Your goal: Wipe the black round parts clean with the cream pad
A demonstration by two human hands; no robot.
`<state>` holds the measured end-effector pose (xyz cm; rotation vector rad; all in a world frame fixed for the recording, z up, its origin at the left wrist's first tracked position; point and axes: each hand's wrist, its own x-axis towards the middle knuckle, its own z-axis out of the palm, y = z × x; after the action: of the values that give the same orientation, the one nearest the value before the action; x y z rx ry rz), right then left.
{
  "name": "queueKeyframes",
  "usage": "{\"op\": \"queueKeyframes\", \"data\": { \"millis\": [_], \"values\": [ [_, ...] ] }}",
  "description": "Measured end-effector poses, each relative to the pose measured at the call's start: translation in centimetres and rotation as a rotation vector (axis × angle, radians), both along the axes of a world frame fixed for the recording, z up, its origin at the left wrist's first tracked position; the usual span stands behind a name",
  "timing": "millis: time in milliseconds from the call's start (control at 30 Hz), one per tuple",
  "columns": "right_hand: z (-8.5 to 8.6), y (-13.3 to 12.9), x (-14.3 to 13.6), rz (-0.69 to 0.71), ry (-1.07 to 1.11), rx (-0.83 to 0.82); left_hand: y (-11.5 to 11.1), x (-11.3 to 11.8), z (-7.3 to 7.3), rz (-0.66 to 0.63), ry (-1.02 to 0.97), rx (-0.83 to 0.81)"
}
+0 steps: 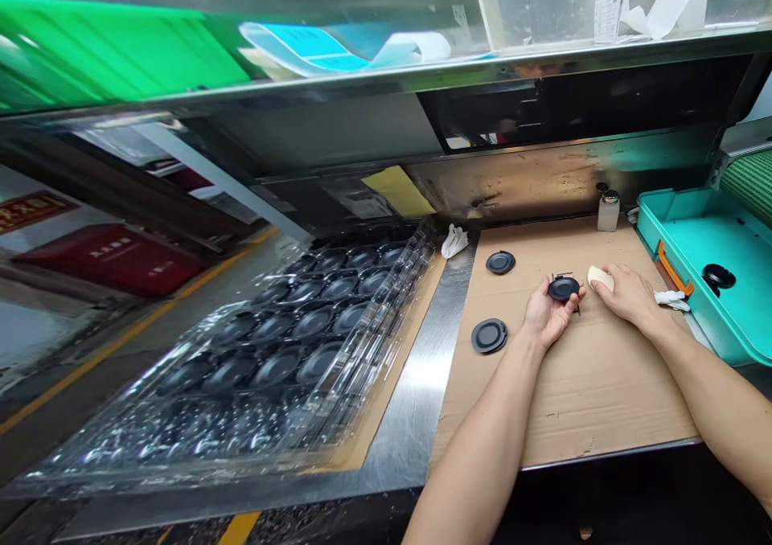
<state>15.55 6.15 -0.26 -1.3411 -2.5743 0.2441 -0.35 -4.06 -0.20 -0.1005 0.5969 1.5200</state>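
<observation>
My left hand (548, 316) is palm up, its fingers round a black round part (563, 288) above the cardboard. A pale, cream-coloured block (601, 278) is pinched in my right hand (624, 292), just right of that part. Two more black round parts lie on the cardboard (579, 400) to the left, one farther back (500, 262) and one nearer (489, 336). Small dark pins or sticks show beside the held part; whether they touch it I cannot tell.
Clear plastic trays (314, 320) of black round parts stand left. A teal bin (724, 247) with a black part (719, 276) is right. A small bottle (609, 211) and crumpled white tissue (454, 241) sit at the back. A metal shelf (374, 75) crosses above.
</observation>
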Motion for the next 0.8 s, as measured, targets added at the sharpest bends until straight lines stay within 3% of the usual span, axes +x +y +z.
{"op": "queueKeyframes", "data": {
  "millis": [167, 567, 667, 800],
  "values": [
    [-0.1, 0.0, 0.0, 0.002, 0.001, -0.013, -0.1, -0.2, 0.1, -0.007, -0.051, -0.022],
    [0.0, 0.0, 0.0, -0.006, -0.010, -0.028, -0.2, 0.0, 0.5, -0.026, 0.032, -0.059],
    [0.0, 0.1, 0.0, -0.001, -0.013, -0.029, 0.0, 0.3, -0.1, -0.015, 0.163, -0.029],
    [-0.3, 0.4, 0.0, -0.012, 0.003, -0.010, 0.1, 1.6, -1.1, 0.001, 0.502, 0.073]
  ]
}}
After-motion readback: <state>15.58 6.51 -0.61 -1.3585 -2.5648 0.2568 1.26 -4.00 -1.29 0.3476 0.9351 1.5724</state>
